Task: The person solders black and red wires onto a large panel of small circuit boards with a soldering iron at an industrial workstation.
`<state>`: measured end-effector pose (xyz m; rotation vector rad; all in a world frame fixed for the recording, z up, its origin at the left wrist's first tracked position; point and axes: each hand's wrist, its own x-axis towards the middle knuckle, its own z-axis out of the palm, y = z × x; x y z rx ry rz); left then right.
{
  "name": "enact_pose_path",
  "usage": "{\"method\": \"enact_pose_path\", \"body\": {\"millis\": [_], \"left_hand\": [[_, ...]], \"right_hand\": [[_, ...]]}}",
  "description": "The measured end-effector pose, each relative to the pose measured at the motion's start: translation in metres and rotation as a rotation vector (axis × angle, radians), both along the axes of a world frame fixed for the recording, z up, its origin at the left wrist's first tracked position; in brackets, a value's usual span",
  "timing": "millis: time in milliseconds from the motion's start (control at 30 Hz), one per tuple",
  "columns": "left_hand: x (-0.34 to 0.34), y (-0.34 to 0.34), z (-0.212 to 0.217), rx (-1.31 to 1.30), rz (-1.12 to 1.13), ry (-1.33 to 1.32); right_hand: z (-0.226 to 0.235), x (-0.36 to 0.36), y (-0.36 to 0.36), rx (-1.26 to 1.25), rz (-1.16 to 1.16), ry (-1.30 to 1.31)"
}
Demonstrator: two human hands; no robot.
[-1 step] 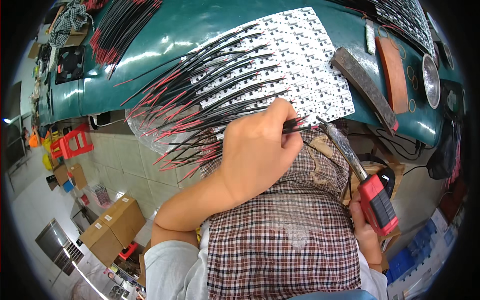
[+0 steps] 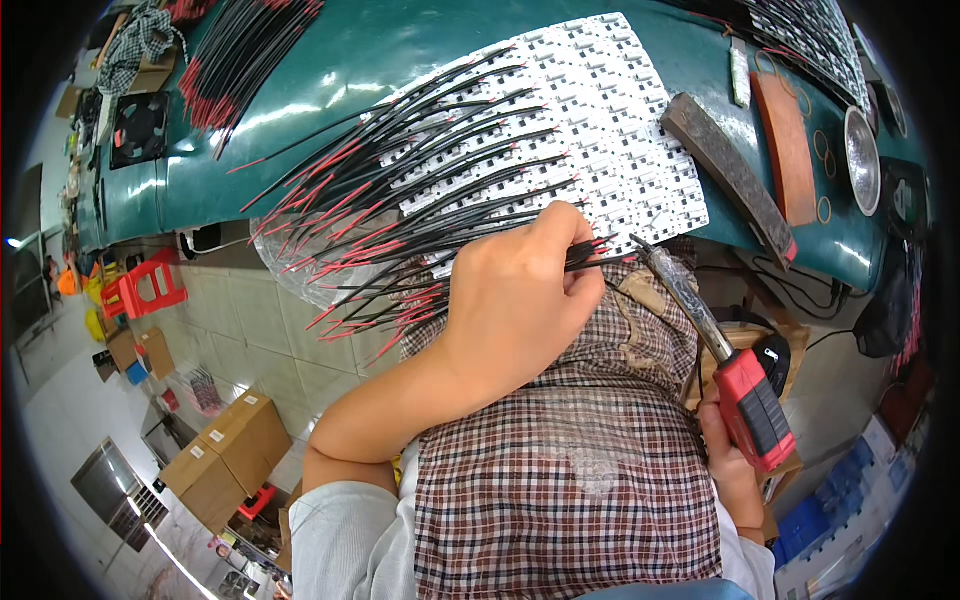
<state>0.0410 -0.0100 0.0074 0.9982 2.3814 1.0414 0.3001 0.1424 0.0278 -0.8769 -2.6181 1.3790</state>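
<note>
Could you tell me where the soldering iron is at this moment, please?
In the head view, the soldering iron is at lower right, gripped by the right hand, its tip close to the wire ends pinched in the left hand.

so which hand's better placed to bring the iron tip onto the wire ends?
Right, probably. The right hand grips the red-handled soldering iron, tip beside the wire ends; the left hand is pinching the black wires.

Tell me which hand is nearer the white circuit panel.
Left. The left hand pinches wires at the white circuit panel's near edge; the right hand holds the soldering iron lower, apart.
</note>
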Motion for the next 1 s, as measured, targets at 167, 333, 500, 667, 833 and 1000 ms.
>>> {"method": "enact_pose_path", "body": {"millis": [167, 333, 500, 667, 833, 1000], "left_hand": [[0.007, 0.0, -0.018, 0.029, -0.009, 0.102], [0.008, 0.0, -0.019, 0.029, -0.003, 0.174], [0.009, 0.001, -0.018, -0.008, 0.011, 0.18], [0.009, 0.002, -0.016, -0.012, 0.009, 0.183], [0.008, 0.003, -0.016, -0.026, 0.002, 0.21], [0.008, 0.005, -0.017, -0.011, -0.001, 0.249]], "right_hand": [[-0.002, -0.007, 0.0, -0.067, 0.001, 0.066], [-0.004, -0.017, 0.004, 0.134, 0.197, 0.18], [-0.005, -0.02, 0.003, 0.133, 0.192, 0.191], [-0.006, -0.023, 0.003, 0.128, 0.187, 0.197], [-0.006, -0.029, 0.006, 0.129, 0.202, 0.209], [-0.006, -0.024, 0.004, 0.152, 0.193, 0.22]]}}
